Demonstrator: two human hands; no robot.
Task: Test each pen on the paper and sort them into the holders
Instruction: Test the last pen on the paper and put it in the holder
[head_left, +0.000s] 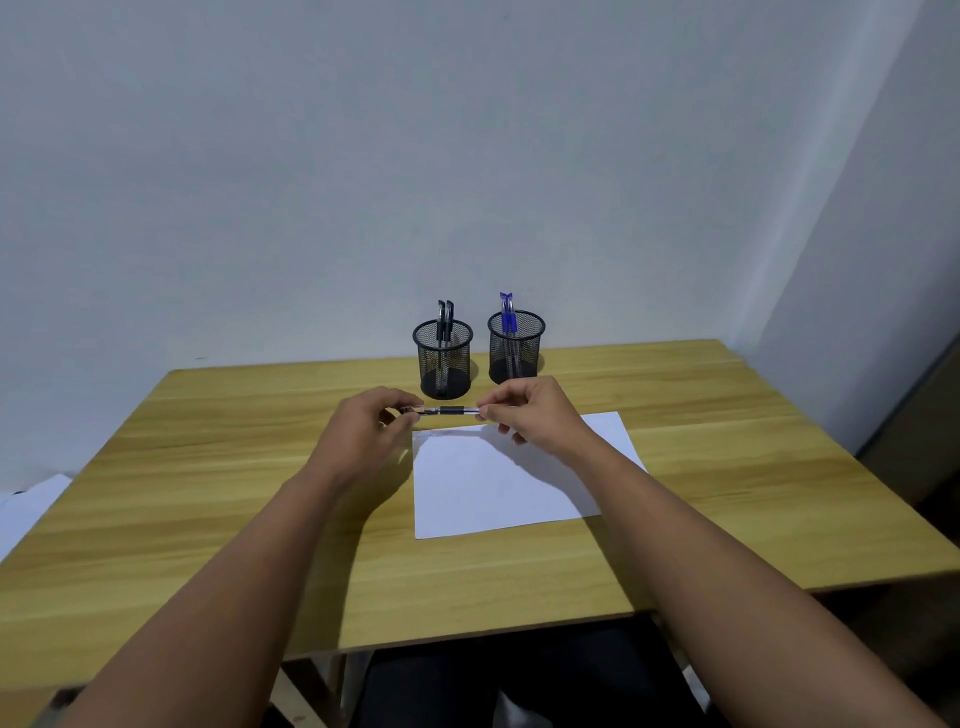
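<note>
A pen with a black grip (448, 411) is held level above the far edge of the white paper (498, 488). My left hand (366, 434) pinches its left end and my right hand (535, 415) pinches its right end. Behind the pen stand two black mesh holders. The left holder (444, 358) has two black pens (444, 319) upright in it. The right holder (515, 348) has blue pens (508, 312) in it.
The wooden table (208, 493) meets a pale wall at the back. White sheets (26, 506) lie off the table's left edge. My dark-clothed legs show below the near edge.
</note>
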